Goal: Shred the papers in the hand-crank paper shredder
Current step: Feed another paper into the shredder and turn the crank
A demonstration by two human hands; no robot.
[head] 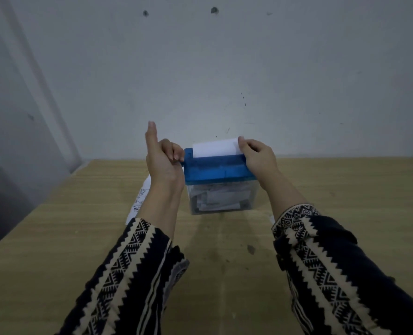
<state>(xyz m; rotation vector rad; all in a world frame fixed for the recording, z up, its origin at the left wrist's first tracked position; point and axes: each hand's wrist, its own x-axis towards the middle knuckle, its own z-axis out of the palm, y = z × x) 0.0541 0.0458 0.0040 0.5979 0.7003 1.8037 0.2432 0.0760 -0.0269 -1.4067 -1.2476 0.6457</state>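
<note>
Pinching the right edge of the white paper [216,148], the right hand [258,158] holds it upright in the slot of the blue-topped shredder [218,169], mid-worktop [333,189]. The left hand [160,160] sits at the shredder's left end, fingers [175,151] curled round the crank [181,163], thumb straight up. Paper scraps lie in the clear bin [221,199] below.

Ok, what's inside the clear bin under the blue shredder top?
White paper pieces lie in the clear bin. The blue shredder top hides the lower end of the sheet.
</note>
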